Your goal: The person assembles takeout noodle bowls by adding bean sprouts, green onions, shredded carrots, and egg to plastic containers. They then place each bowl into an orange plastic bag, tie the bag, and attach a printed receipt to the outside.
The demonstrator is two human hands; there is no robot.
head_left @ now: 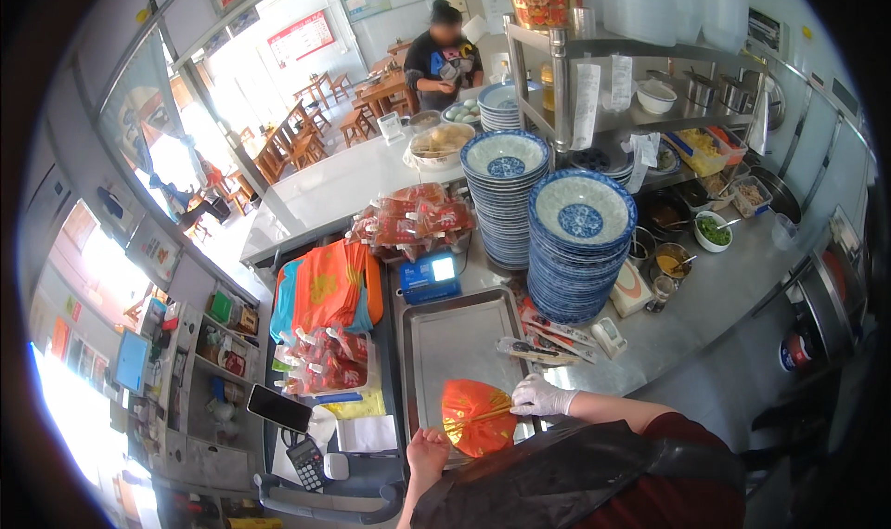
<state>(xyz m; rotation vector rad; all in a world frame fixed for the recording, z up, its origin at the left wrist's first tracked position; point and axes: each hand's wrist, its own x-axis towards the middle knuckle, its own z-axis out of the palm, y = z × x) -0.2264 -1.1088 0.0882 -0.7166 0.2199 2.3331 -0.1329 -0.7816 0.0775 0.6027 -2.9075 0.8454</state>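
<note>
An orange-red bag with gold print is gathered near its middle, above the front of a shallow steel tray. My right hand, in a thin translucent glove, grips the bag's right edge at the golden band or cord that crosses it. My left hand is bare, its fingers curled at the bag's left edge by the other end of the band. Wrapped utensils lie at the tray's right rim. Behind the tray stands a blue payment device with a lit screen.
Tall stacks of blue-and-white bowls stand behind right. Spouted pouches of red sauce, folded orange bags, a phone and a calculator are on the left. Food containers and a bowl of chopped greens sit right. A person stands beyond the counter.
</note>
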